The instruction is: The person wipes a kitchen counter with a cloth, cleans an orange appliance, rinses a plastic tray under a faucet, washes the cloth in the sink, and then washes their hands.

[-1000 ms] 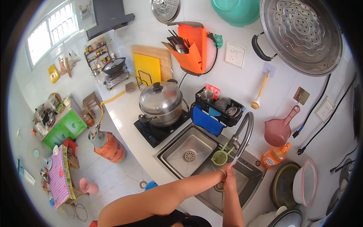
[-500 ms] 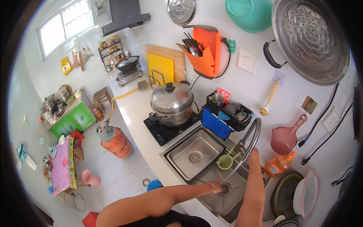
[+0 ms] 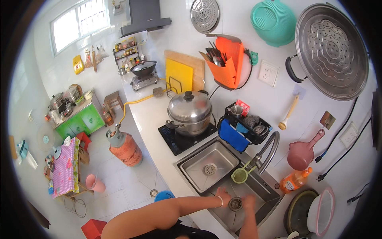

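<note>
Both of my hands are over the right basin of the steel sink [image 3: 254, 217], on either side of its drain strainer [image 3: 235, 204]. My left hand [image 3: 224, 196], with a bracelet at the wrist, is just left of the drain. Close to the drain's right side is my right hand [image 3: 249, 202], smeared by motion. The fingers of both are too small and blurred to read, and nothing held shows in either. Above them arches the faucet [image 3: 271, 149], with no water stream visible. A green strainer [image 3: 239, 175] hangs below the faucet, at the divider between the basins.
A lidded steamer pot [image 3: 189, 113] stands on the black induction cooktop [image 3: 167, 139]. Behind the sink is a black rack [image 3: 260, 137] with a blue cloth [image 3: 232, 133]. An orange soap bottle [image 3: 295, 180] and a pink-rimmed basin [image 3: 320, 211] stand at the right.
My right hand has come down from the faucet into the right basin. The water stream has stopped. My left hand has shifted slightly left and up from the drain, and the view has shifted.
</note>
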Tool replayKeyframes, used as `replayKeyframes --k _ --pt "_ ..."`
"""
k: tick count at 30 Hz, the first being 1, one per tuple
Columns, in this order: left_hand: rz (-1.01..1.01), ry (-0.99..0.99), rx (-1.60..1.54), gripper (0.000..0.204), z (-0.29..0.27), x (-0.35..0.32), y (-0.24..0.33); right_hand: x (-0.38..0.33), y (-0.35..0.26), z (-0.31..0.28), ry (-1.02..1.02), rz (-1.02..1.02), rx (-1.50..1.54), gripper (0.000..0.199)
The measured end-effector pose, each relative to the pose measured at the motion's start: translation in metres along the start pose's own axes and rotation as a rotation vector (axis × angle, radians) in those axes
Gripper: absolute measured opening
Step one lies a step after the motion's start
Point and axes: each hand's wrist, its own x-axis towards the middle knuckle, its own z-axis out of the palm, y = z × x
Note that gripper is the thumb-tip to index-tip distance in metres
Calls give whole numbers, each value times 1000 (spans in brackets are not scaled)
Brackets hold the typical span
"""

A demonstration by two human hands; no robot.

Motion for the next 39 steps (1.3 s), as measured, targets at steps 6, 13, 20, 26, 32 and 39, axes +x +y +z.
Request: replayKeyframes --k 6,13,20,26,32,39 --pt "342 313 -305 77 45 5 -14 -23 -90 -77 -372 471 1852 26" --pt "-46 94 20 58 -19 -30 -4 -50 -64 -47 195 -6 219 23" --pt "-13 86 65 53 -31 -43 22 -73 -59 -64 220 227 629 22" --pt "242 205 197 56 -61 -47 5 -81 -56 -69 116 223 542 26" --pt "312 558 1 77 -112 -43 -70 -88 -69 -96 -498 -112 557 45" --pt "123 1220 -206 93 -261 -49 -193 -46 -162 -304 -293 -210 502 39"
